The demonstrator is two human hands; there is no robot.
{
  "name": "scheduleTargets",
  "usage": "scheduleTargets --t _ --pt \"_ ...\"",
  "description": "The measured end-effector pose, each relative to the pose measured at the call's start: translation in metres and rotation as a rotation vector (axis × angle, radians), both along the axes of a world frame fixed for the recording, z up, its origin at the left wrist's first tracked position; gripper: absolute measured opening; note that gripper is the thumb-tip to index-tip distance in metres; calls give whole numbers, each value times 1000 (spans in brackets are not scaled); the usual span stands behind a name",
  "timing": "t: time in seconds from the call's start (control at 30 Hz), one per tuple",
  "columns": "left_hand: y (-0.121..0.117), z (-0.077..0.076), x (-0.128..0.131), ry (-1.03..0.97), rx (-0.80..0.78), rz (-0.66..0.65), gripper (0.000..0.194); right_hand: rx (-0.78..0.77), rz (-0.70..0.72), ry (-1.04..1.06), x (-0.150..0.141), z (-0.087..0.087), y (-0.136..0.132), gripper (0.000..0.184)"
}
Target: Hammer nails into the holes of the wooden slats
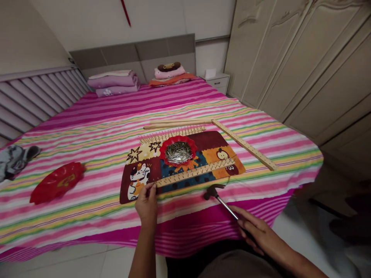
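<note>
A grey headboard [162,50] stands at twelve o'clock against a pale wall [162,19]; cream wardrobes [278,58] fill two o'clock.

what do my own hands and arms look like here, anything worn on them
The left hand and right hand are bare, without gloves; no ring can be made out. Both forearms show no sleeve, watch or bracelet as far as the picture's bottom edge.

Left hand [147,204] on nail-studded wooden strip [191,173], right hand [256,228] gripping hammer [224,204], striped bed [101,224]
</note>
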State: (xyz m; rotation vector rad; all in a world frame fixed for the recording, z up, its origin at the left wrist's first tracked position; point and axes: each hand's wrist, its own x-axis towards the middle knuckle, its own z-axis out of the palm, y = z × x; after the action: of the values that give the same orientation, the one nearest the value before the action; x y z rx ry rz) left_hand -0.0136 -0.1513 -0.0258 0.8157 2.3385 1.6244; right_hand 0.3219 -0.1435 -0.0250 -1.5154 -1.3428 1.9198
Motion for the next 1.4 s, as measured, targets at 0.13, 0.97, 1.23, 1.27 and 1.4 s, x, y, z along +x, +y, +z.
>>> scheduleTargets --t 0.13,0.97,1.23,1.27,1.4 --pt "-1 -3 2 76 0 -28 26 176 212 126 -37 38 7 59" --pt "1 -18 0 116 42 -55 25 797 458 125 -95 74 27 45" --pt "-7 -3 7 220 11 38 28 368 255 -53 4 13 13 47" --pt "-6 4 10 290 20 37 27 317 207 -49 12 5 11 48" --pt "18 36 23 506 38 -128 23 172 40 0 32 -20 9 62"
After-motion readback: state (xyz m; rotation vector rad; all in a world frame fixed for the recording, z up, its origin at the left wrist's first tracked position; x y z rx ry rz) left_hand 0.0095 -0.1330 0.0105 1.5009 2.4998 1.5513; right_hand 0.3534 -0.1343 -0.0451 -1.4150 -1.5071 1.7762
